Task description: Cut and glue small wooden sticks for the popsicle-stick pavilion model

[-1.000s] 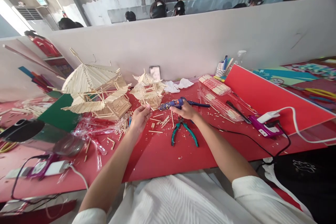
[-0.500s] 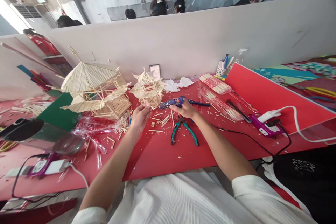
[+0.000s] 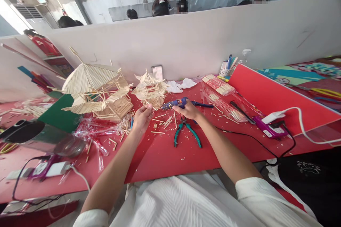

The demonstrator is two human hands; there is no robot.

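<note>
My right hand (image 3: 188,109) is wrapped round a blue glue gun (image 3: 174,104), whose nozzle points left. Pinched in the fingers of my left hand (image 3: 143,116) is a short thin wooden stick (image 3: 153,108), its end close to the nozzle; whether they touch I cannot tell. Just behind stands a small pavilion model (image 3: 150,88) built of sticks. A larger stick pavilion (image 3: 97,90) is to its left. Below my hands lie loose cut sticks (image 3: 167,122) and green-handled pliers (image 3: 187,133) with their handles spread.
Clear plastic wrappers (image 3: 96,131) and a lying transparent jug (image 3: 50,138) are at left. Packs of sticks (image 3: 218,85), a red board (image 3: 277,99) and a purple power strip (image 3: 269,127) with cords are at right. A pale partition (image 3: 186,49) closes the back; people's heads show beyond.
</note>
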